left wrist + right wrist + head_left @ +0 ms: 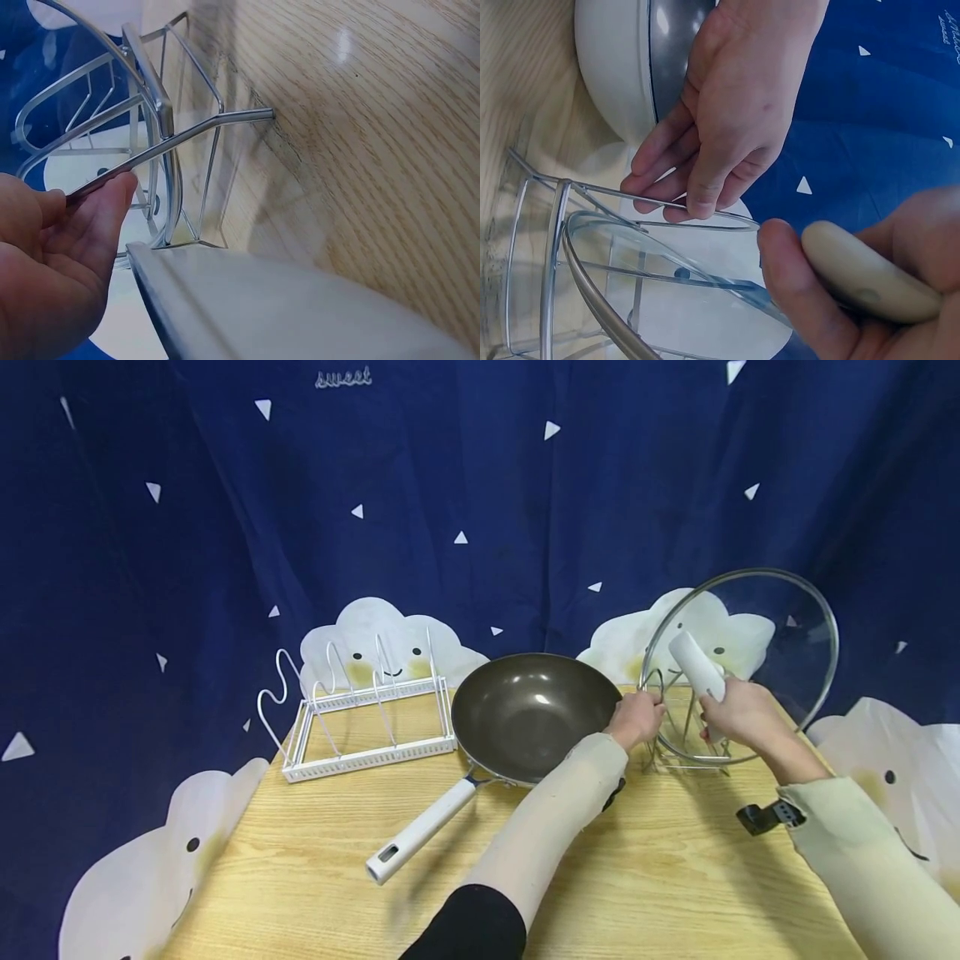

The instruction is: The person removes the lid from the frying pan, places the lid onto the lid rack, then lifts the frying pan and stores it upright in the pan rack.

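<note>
Clearly, the relation that matters most is how the lid [780, 652] stands to the rack [555, 270]: its disc is steeply upright and slightly tilted, its lower rim [600, 310] down among the metal wires. Whether the rim bears on the rack's base, I cannot tell.

The right hand [742, 714] has its grip closed round the white knob [693, 662], whose long axis runs from upper left to lower right in the head view. From that grip, the lid lies just beyond the fingers, its glass spreading above the hand and out to the right.

The left hand [636, 718] pinches one wire [184, 136] of the rack between thumb and fingers, on the side toward the pan [528, 722]. From this grip, the lid is to the right, near the fingertips; contact with the glass is not plain. Of the two hands, the right is nearer the lid, and its hold on the knob probably governs the tilt.

On the tabletop [637, 877], the pan sits just left of the left hand, its handle [423, 831] slanting toward the person's left. Farther left is the white stand [367, 760].
</note>
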### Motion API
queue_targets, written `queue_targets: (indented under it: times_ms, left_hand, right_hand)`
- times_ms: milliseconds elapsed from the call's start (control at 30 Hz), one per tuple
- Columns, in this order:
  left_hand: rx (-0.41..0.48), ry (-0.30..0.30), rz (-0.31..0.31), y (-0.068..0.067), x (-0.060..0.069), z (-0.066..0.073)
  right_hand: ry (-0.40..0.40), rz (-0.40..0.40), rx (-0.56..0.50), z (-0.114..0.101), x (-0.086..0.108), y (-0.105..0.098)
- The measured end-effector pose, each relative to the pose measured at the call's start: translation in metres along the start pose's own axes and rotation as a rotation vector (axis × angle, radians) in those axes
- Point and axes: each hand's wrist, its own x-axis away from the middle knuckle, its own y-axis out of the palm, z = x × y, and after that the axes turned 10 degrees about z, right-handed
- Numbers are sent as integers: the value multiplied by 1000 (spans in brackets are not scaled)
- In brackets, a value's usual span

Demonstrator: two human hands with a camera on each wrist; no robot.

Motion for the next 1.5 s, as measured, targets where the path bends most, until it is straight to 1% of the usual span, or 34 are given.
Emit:
queue_targets:
  times_ms: [167,233,400,500,633,833,1000,1167,1267,1333,1433,1500]
  left_hand:
    - [7,10,-10,1,1,-3]
    - [5,5,-8,2,0,-3]
    - [-25,6,-3,3,-2,-5]
    - [-53,28,-2,2,-5,-7]
    - [-69,58,-6,-1,-7,-10]
    - [-41,78,-33,-3,-9,-13]
    - [-22,74,-31,-2,-7,-12]
    - [-11,69,-27,-2,-7,-8]
    - [-42,83,-11,-4,-7,-6]
    - [-68,102,1,-6,-9,-6]
    - [-94,128,20,-11,-11,-6]
    - [-99,142,9,-17,-12,-7]
  right_hand:
    - [5,-23,-23,0,0,2]
    - [23,-41,-44,-1,1,2]
    - [94,-97,-140,-7,3,4]
    - [109,-115,-167,-10,3,5]
    - [113,-119,-176,-13,2,4]
    - [120,-123,-211,-15,2,3]
    - [109,-114,-211,-12,2,3]
    - [96,-98,-182,-9,4,2]
    - [91,-94,-178,-8,5,1]
    - [89,-83,-171,-10,6,0]
    - [83,-62,-118,-12,8,-2]
    - [86,-51,-67,-14,9,-5]
